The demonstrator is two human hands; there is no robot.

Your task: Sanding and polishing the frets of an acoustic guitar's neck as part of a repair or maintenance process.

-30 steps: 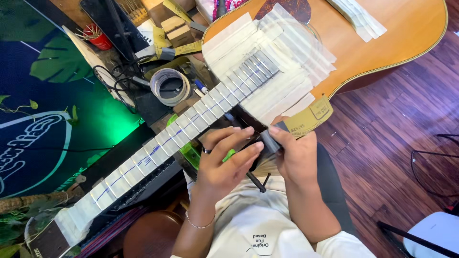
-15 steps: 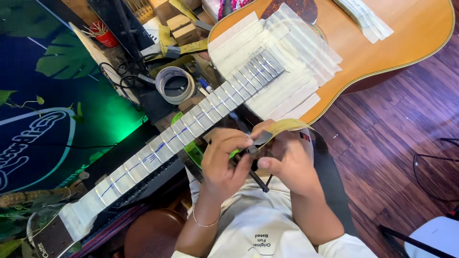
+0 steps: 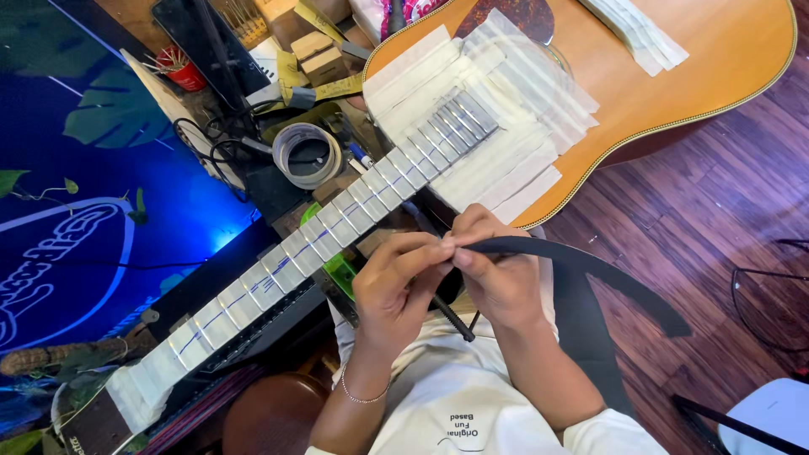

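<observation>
My left hand (image 3: 396,286) and my right hand (image 3: 501,278) meet fingertip to fingertip just below the guitar neck. Together they pinch the end of a long black abrasive strip (image 3: 590,265), which curves away to the right over my lap. A thin black rod (image 3: 455,318) pokes out beneath my hands. The acoustic guitar (image 3: 691,76) lies across the bench, its neck (image 3: 320,236) running down to the left. Pale masking tape covers the fingerboard between the metal frets and the top around the neck end. A bracelet sits on my left wrist.
A roll of tape (image 3: 308,154) lies just above the neck, with cables, small wooden blocks (image 3: 310,49) and a red cup (image 3: 181,67) behind it. A green object (image 3: 341,270) sits under the neck. A blue-lit panel fills the left; dark wooden floor (image 3: 716,219) lies to the right.
The strip showed a yellowish back and bent up beside my right hand; now its black face shows and it trails out to the right. My fingertips have come together on its end.
</observation>
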